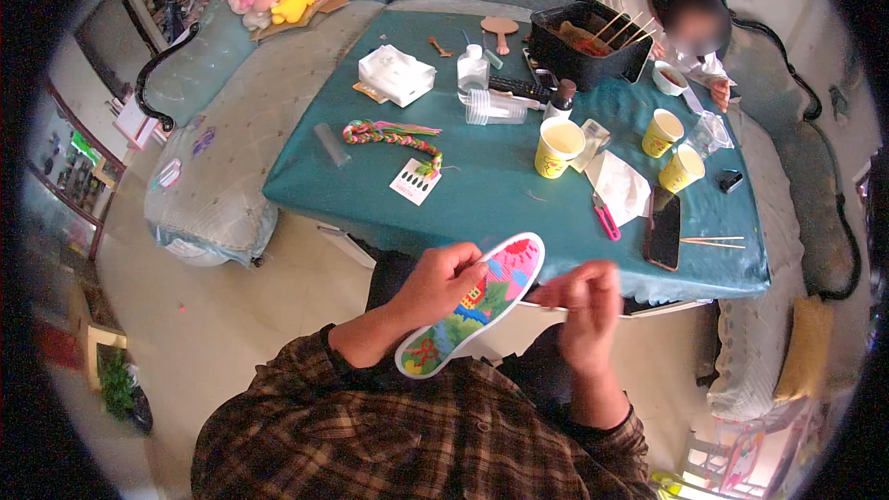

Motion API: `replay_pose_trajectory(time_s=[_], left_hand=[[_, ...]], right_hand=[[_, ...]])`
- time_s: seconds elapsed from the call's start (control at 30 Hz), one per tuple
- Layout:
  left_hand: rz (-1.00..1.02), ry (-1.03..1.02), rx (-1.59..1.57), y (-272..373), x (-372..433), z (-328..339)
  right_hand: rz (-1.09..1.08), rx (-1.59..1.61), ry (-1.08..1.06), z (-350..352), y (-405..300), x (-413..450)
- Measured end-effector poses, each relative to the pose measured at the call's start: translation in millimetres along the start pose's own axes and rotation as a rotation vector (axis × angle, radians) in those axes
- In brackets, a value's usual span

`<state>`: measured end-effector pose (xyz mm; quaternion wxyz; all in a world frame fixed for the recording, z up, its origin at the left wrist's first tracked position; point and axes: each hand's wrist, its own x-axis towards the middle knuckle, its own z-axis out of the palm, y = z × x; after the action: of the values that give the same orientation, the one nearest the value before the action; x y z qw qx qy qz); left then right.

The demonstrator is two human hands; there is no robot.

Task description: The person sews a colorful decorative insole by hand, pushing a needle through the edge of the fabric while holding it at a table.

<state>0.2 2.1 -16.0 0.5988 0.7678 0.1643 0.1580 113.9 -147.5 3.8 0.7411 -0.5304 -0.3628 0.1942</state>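
My left hand [441, 285] grips the edge of an embroidered insole [493, 295], which slants over my lap with its wider end up to the right. The insole has a white rim and a stitched picture with a red sun, a small house and greenery. To its right, my right hand [587, 305] is raised and blurred, fingers bent together; whether it holds a needle or thread cannot be told. On the table lie pink-handled thread snips [606, 217] and a braided hank of colourful thread [396, 133] by a small printed card [415, 182].
The green-covered table [486, 201] holds yellow paper cups [559, 147], a phone [662, 229], a tissue pack [397, 75], a clear bottle [473, 71] and a black pot [590, 42] with skewers. Another person [694, 35] leans at the far right corner beside a white bowl [669, 78].
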Motion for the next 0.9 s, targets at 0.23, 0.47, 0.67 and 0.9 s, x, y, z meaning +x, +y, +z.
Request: replay_pose_trajectory(time_s=[0.23, 0.47, 0.67, 0.9], left_hand=[[0.207, 0.178, 0.179, -1, 1, -3], [0.164, 0.173, 0.047, 6, 0, -2], [0.100, 0.168, 0.056, 14, -4, 4], [0.019, 0.162, 0.028, 13, -4, 7]], right_hand=[[-0.079, 0.179, 0.546, -39, 13, 16], [0.153, -0.116, 0.048, -11, 29, 1], [-0.005, -0.435, -0.067, 13, 23, 6], [0.033, -0.483, -0.043, 17, 18, 6]])
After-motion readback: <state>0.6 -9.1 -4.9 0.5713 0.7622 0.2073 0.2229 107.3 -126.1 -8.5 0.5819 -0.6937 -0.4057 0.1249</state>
